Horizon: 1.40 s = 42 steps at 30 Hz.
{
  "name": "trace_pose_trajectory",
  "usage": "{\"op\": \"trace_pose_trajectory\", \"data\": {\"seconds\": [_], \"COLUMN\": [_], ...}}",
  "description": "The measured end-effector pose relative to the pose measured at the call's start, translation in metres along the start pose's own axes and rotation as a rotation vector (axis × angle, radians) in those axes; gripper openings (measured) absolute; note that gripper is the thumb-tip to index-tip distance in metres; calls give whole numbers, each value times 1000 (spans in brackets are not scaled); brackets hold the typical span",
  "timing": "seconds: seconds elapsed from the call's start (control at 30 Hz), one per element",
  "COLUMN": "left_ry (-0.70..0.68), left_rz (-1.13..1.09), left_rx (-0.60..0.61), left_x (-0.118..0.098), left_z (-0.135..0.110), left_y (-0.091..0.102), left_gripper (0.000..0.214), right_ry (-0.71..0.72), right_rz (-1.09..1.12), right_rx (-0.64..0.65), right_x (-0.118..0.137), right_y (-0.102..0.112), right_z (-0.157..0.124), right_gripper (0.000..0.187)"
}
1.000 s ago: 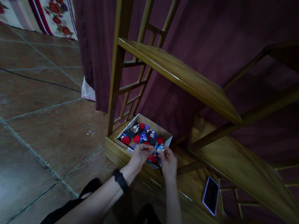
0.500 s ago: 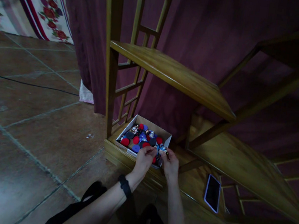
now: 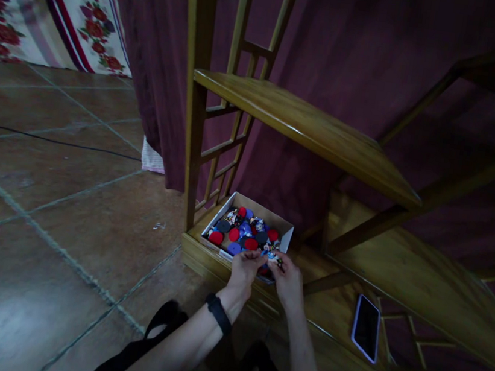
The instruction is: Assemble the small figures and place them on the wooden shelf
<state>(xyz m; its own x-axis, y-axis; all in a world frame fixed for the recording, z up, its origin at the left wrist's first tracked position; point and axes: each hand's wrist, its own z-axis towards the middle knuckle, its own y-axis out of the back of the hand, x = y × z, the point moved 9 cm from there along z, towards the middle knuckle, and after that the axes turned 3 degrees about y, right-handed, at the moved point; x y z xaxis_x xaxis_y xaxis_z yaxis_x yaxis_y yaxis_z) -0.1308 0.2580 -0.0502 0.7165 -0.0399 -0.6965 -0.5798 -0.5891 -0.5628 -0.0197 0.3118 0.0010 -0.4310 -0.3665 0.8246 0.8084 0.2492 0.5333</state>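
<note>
A shallow cardboard box (image 3: 284, 232) sits on the bottom board of a wooden shelf unit (image 3: 309, 130). It holds several small round pieces (image 3: 241, 233) in red, blue and black, plus some printed ones. My left hand (image 3: 245, 271), with a black band on the wrist, reaches over the box's near edge, fingers curled down among the pieces. My right hand (image 3: 289, 281) is beside it at the box's near right corner, pinching a small blue and white piece (image 3: 273, 256). Whether the left fingers grip anything is hidden.
A phone (image 3: 366, 328) with a pale case lies flat on the low shelf board to the right. A dark red curtain (image 3: 164, 59) hangs behind the shelf. Tiled floor (image 3: 44, 207) with a black cable stretches left. My dark-clothed knees are below.
The view shifted slightly; both hands stay at the box's near edge, moving only a little among the pieces. The right hand keeps its pinch on the small piece.
</note>
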Motion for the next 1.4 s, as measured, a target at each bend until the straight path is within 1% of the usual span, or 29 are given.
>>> {"op": "trace_pose_trajectory", "data": {"seconds": [0.07, 0.17, 0.23, 0.3, 0.37, 0.43, 0.5, 0.57, 0.67, 0.77, 0.87, 0.97, 1.13, 1.3, 1.4], "left_ry": [-23, -56, -87, -113, -104, -66, -21, 37, 135, 179, 191, 161, 54, 26, 32], "left_rz": [-19, -31, -35, -44, -58, -76, -105, -136, -166, -157, -112, -57, -13, -2, 2], "left_rx": [-39, -83, -110, -124, -96, -32, 31, 73, 70, 60, 93, 119, 66, 18, 0], "left_x": [2, 3, 1, -4, -9, -13, -18, -21, -20, -19, -19, -20, -27, -24, -22], "left_z": [1, 0, -2, -4, -5, -4, -2, 1, 4, 4, 1, 0, 2, 0, 0], "left_y": [6, 14, 17, 18, 15, 8, 2, -2, -2, -2, -6, -8, -4, 5, 9], "left_gripper": [29, 28, 27, 27, 27, 27, 25, 20, 16, 17, 15, 15, 17, 17, 16], "right_ry": [-14, -24, -39, -28, 30, 88, 90, 58, 21, 16, 3, -30, -101, -152, -171], "right_rz": [-8, 40, 69, 75, 68, 82, 153, 261, 361, 331, 293, 300, 423, 488, 512], "right_rx": [9, 7, 1, -31, -93, -149, -180, -202, -194, -176, -180, -173, -110, -56, -72], "right_x": [-1, -2, -3, 2, 15, 29, 34, 32, 22, 16, 12, 10, 8, 0, -1], "right_y": [-3, -9, -14, -15, -12, -8, -6, -5, -8, -9, -6, -4, -8, -18, -24], "right_z": [0, 0, -2, -3, -3, -1, 2, 7, 11, 12, 13, 15, 15, 9, 5], "right_gripper": [27, 27, 26, 25, 25, 27, 33, 38, 31, 26, 25, 26, 30, 32, 33]}}
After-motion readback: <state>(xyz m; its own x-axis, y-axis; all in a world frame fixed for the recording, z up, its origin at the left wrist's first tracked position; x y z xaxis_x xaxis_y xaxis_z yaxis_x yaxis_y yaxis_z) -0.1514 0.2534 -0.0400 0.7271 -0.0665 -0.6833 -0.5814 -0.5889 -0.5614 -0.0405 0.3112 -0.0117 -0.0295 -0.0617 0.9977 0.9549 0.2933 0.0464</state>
